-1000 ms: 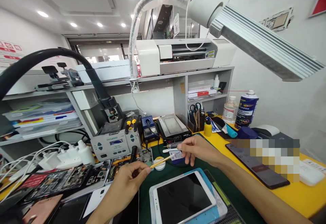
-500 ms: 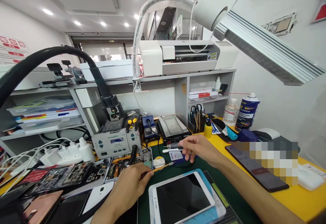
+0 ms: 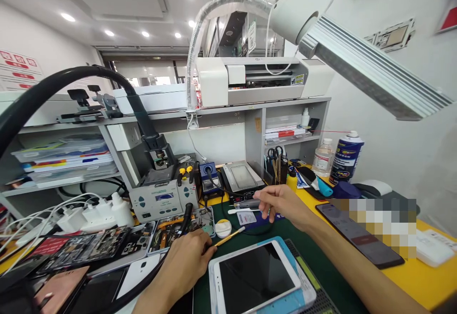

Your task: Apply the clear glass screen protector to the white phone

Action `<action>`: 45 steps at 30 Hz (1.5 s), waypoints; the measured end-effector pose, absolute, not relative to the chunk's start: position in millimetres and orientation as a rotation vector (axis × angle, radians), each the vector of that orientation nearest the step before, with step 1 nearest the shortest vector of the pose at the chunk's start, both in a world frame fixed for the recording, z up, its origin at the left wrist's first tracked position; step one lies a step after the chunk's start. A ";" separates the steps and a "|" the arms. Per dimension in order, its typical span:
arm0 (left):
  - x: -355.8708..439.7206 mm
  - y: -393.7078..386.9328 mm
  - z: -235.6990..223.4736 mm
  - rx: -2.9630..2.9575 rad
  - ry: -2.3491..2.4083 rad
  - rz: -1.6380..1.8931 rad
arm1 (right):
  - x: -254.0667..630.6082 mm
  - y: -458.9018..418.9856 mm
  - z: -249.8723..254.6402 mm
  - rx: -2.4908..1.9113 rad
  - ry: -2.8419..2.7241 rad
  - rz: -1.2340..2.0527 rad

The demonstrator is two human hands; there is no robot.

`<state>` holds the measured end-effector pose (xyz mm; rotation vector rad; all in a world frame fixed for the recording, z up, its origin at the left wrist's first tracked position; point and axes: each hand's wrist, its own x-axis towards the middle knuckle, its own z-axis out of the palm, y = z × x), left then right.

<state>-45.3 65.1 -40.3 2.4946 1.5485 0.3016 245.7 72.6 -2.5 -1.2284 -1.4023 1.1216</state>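
Hands over green mat before grey shelves: left pinches yellow stick, right unclear.

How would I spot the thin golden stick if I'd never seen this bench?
Find the white-framed device with the black screen, low in the middle of the view. Just beyond its far left corner, at the fingertips of the left hand, is the golden stick. Its colour separates it from the white stick near the right hand.
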 end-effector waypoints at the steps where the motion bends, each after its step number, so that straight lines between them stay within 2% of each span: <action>1: -45.2 64.7 -40.0 2.501 1.557 0.292 | 249.0 74.6 -2.3 -1.251 -1.388 1.095; 12: -44.5 61.5 -38.8 2.523 1.574 0.253 | 282.8 98.4 -8.0 -1.692 -1.325 0.657; 27: -45.4 60.8 -39.2 2.582 1.542 0.262 | 255.0 140.8 11.6 -1.771 -2.254 0.025; 36: -49.1 55.9 -30.3 2.555 1.555 0.261 | 246.6 138.0 14.1 -1.829 -2.382 -0.184; 45: -50.5 56.8 -30.2 2.560 1.553 0.269 | 238.5 127.3 18.1 -1.857 -2.350 -0.185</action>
